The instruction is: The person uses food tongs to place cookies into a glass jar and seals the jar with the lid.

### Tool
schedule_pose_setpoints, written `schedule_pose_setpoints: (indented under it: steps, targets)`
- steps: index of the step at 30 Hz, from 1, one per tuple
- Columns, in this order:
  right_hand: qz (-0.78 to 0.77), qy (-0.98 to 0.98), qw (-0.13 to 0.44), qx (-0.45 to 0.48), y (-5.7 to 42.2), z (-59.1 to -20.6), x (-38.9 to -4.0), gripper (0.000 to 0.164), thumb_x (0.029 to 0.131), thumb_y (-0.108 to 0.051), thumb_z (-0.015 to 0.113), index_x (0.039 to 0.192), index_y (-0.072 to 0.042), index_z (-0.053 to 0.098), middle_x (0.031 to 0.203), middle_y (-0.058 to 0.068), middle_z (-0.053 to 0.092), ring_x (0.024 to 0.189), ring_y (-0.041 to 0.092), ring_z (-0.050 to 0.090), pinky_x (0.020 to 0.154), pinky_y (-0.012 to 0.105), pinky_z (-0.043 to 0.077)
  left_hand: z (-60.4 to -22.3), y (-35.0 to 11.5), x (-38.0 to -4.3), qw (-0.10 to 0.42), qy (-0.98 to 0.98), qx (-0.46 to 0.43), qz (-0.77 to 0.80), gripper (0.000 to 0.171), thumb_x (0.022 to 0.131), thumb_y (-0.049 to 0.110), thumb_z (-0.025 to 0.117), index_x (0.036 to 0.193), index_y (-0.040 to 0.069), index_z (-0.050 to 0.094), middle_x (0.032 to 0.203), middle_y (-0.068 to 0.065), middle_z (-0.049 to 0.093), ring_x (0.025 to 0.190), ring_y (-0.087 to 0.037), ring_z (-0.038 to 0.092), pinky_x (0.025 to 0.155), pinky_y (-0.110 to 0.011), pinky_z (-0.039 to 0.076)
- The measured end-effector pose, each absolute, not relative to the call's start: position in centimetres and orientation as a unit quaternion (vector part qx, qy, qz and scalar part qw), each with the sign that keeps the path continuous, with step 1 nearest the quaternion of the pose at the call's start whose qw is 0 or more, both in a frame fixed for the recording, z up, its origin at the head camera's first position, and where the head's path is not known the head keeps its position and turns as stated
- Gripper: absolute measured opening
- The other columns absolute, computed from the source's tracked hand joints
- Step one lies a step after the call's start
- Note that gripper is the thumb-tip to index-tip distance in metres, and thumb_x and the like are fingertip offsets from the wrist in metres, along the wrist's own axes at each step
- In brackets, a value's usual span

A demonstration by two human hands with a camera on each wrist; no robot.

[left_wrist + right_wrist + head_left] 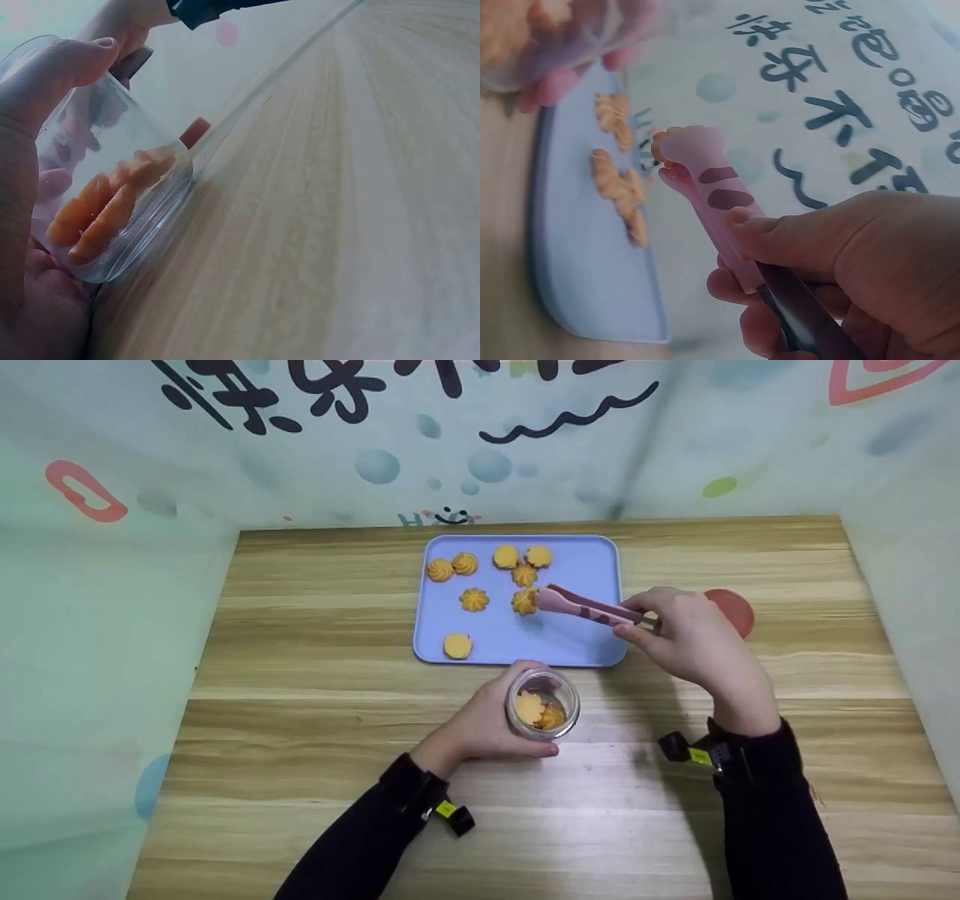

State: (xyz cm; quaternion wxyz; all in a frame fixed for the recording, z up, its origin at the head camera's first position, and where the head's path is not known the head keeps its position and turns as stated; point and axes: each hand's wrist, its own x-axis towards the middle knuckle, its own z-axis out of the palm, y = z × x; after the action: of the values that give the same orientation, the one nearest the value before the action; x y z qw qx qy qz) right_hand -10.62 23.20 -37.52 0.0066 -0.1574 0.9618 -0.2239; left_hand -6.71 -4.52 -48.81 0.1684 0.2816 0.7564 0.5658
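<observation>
My left hand (pixel 491 718) grips a clear glass jar (pixel 124 142), its open mouth facing up in the head view. Several golden cookies (pixel 105 214) lie at the bottom of it. With my right hand (pixel 686 637) I hold pink paw-shaped tongs (pixel 577 604), thumb on one arm and fingers on the other. A cookie (pixel 658 146) shows between the tong tips in the right wrist view. Below those tips is the blue tray (pixel 577 641), where several cookies (pixel 474 600) lie, some swirl side up and some flat side up.
A round red lid (pixel 731 611) lies on the wooden table (pixel 315 660), partly behind my right hand. A printed cloth (pixel 420 450) hangs at the table's back edge, with pale cloth walls at both sides. The jar stands just in front of the tray's near edge.
</observation>
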Motion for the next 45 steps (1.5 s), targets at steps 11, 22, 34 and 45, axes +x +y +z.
schedule_pose_setpoints:
  steps: [11,22,34,45]
  targets:
    - [-0.252,0.949,-0.03,-0.187,25.0,-34.7,-9.0,0.026,0.087,-0.04,0.066,0.104,-0.021,0.07,0.076,-0.007,0.06,0.056,0.01,0.046,0.047,0.023,0.037,-45.6,-4.7,-5.9,0.183,0.745,0.277,0.578,0.089,0.058,0.03,0.091,0.131,0.024,0.041,0.125,0.004,0.058,0.119,-0.022,0.054,0.108,-0.037,0.041]
    - [-0.242,0.918,-0.045,-0.31,26.0,-31.9,-6.1,0.018,0.085,-0.028,0.072,0.102,-0.027,0.068,0.075,-0.016,0.055,0.058,0.0,0.045,0.051,0.012,0.036,-45.3,-4.7,-5.9,0.178,0.757,0.289,0.559,0.092,0.059,0.03,0.091,0.134,0.018,0.039,0.128,-0.002,0.057,0.121,-0.025,0.055,0.109,-0.041,0.041]
    - [-0.21,0.913,-0.046,-0.346,24.9,-30.2,-3.6,0.022,0.082,-0.027,0.074,0.103,-0.027,0.068,0.088,-0.019,0.061,0.063,-0.005,0.046,0.057,0.008,0.038,-47.7,-4.6,-6.4,0.179,0.758,0.282,0.56,0.094,0.057,0.044,0.089,0.134,0.035,0.036,0.126,0.012,0.055,0.118,-0.01,0.054,0.106,-0.033,0.042]
    - [-0.178,0.921,-0.084,-0.337,23.3,-29.4,-1.5,0.026,0.077,-0.026,0.078,0.101,-0.023,0.071,0.085,-0.017,0.061,0.059,-0.005,0.047,0.053,0.013,0.04,-45.2,-4.8,-5.9,0.192,0.756,0.277,0.562,0.09,0.06,0.03,0.09,0.133,0.025,0.039,0.124,0.013,0.056,0.113,-0.005,0.056,0.105,-0.032,0.045]
